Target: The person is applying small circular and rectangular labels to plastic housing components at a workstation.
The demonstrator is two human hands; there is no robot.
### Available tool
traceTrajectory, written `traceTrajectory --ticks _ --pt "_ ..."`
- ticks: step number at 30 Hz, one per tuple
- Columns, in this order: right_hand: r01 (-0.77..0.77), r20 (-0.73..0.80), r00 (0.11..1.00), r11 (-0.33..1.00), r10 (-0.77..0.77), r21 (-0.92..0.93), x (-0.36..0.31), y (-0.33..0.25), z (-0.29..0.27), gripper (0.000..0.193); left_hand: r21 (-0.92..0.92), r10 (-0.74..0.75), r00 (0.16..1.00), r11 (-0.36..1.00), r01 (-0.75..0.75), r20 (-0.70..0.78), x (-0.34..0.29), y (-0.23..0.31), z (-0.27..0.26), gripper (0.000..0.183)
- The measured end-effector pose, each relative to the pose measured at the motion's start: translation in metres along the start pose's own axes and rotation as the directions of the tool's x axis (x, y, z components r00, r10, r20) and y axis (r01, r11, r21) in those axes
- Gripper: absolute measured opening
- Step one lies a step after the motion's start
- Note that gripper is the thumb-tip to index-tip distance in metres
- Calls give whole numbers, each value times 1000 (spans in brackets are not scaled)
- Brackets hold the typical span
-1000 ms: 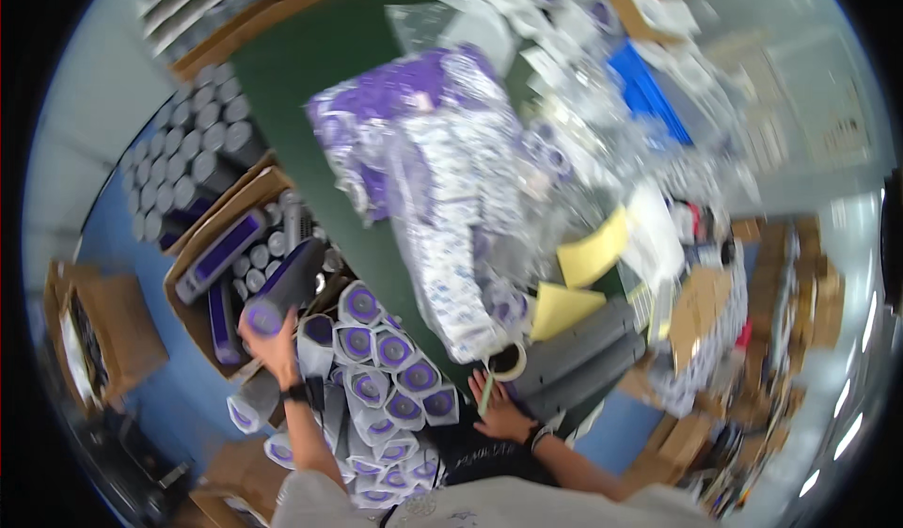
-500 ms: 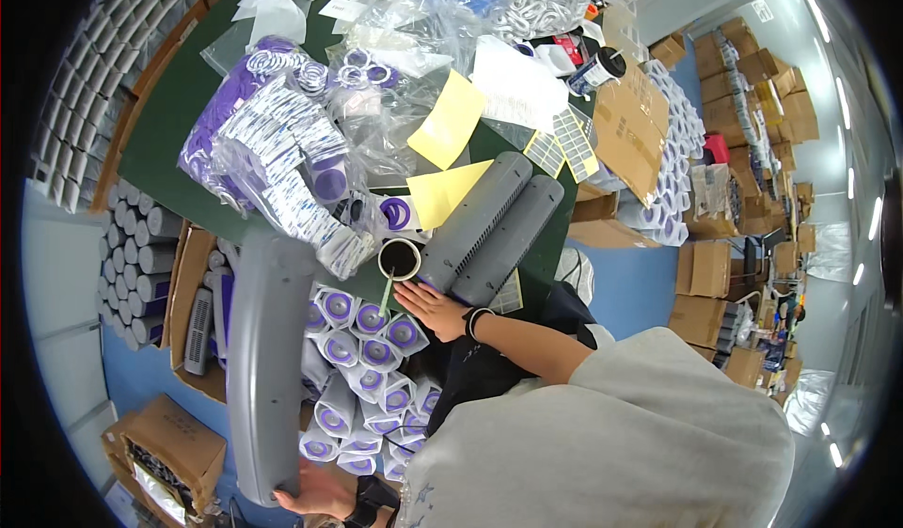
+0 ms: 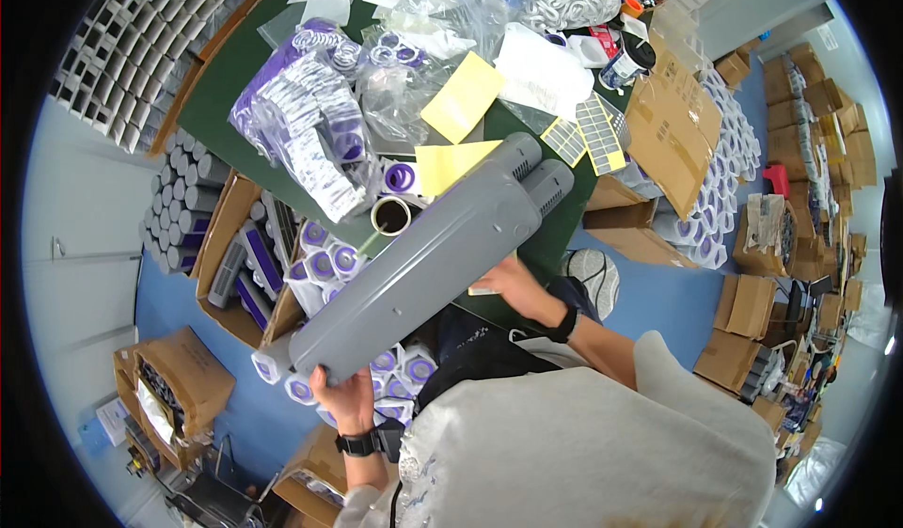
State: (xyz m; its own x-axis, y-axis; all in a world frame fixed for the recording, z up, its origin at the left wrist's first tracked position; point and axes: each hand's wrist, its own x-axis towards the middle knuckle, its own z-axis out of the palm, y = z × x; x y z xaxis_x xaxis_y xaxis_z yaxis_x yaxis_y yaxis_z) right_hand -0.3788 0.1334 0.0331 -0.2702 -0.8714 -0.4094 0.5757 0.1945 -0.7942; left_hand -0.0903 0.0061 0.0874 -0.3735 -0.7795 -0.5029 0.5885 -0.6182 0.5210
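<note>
My left hand grips the lower left end of a long grey plastic housing, its thumb on the top face. The housing is held aslant over the table edge, smooth side up, its far end over other grey housings with slotted vents. Close against the near long side is my right hand; its fingers are mostly hidden by the housing, so its grip cannot be made out. A small cup of dark liquid with a green stick stands just beyond the housing.
On the green table lie a bag of wrapped parts, yellow sheets, label sheets and a jar. White-wrapped cylinders with purple ends are stacked below. Cartons stand on the blue floor.
My left hand has swung the housing from upright at the left to aslant across the middle. My right hand has shifted right, off the tabletop beside the cup. The view has turned slightly.
</note>
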Motion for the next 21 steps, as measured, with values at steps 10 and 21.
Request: traceTrajectory --ticks 10,21 --pt "107 -368 928 989 -64 98 -83 -59 -125 50 669 -294 952 726 161 90 -18 -109 44 93" --pt "-76 -437 889 896 -138 -438 -69 -55 -226 61 755 -484 863 509 414 -146 -24 -197 73 68"
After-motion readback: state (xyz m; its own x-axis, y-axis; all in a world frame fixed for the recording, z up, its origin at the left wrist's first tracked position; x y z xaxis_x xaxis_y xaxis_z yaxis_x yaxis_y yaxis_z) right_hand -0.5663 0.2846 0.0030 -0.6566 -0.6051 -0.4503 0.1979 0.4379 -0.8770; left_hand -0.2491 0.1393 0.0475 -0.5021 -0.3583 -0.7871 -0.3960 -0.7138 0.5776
